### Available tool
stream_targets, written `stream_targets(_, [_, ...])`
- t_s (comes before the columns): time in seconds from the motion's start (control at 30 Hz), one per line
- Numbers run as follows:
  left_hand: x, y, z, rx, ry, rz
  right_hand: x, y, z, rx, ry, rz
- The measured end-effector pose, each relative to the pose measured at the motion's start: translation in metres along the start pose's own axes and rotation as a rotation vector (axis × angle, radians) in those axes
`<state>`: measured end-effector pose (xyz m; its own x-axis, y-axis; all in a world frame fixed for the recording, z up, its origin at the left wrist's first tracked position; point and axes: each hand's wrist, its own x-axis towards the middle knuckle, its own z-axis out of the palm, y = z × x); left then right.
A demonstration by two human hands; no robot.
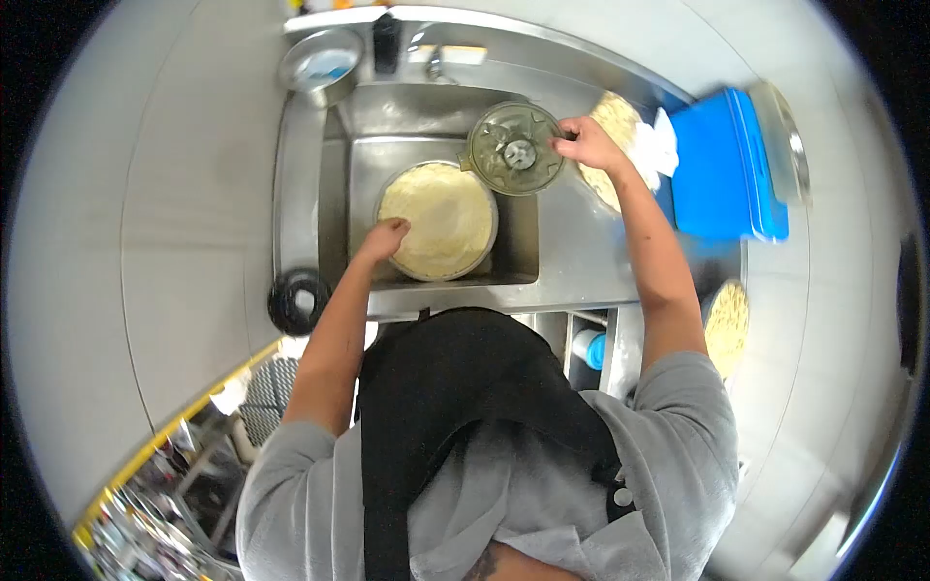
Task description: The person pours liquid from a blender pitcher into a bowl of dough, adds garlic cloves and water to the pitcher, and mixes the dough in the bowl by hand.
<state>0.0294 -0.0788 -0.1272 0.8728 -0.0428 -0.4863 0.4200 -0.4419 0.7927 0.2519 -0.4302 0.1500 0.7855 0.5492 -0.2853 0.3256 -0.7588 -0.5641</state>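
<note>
A large round metal bowl (pixel 495 215) sits in the sink basin, filled with a pale yellow mass (pixel 441 218). At its left side my left hand (pixel 389 238) is closed over the rim, fingertips on the inside. My right hand (pixel 587 145) grips a see-through, greenish blender jar (pixel 516 172) by its right side. The jar is tipped so that I look into it, and the blade hub shows at the bottom. It is above the basin's right edge, up and to the right of the bowl.
Around me are the steel sink (pixel 373 145), a faucet (pixel 435 68), a metal pot (pixel 334 89) and a black ring-shaped object (pixel 298 301). On the right counter lie a pale, grainy heap (pixel 612 121), a white cloth (pixel 656 145) and a blue bin (pixel 717 169).
</note>
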Motion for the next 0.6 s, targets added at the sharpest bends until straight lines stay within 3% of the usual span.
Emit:
stream_targets(0.17, [0.014,0.0,0.002,-0.092,-0.05,0.081,-0.102,0.066,0.012,0.451,0.285,0.045])
stream_targets(0.23, [-0.006,0.044,-0.004,-0.088,-0.077,0.008,-0.144,0.082,0.02,0.398,0.376,0.247])
stream_targets(0.37, [0.003,0.061,0.005,-0.16,-0.176,0.1,-0.221,0.089,0.045,0.73,0.648,0.514])
stream_targets(0.5, [0.016,0.12,0.028,-0.189,-0.261,0.088,-0.278,0.123,0.07,0.984,0.72,0.616])
stream_targets(0.6, [0.034,0.178,0.054,-0.109,-0.27,0.223,-0.298,0.12,0.083,1.028,0.747,0.645])
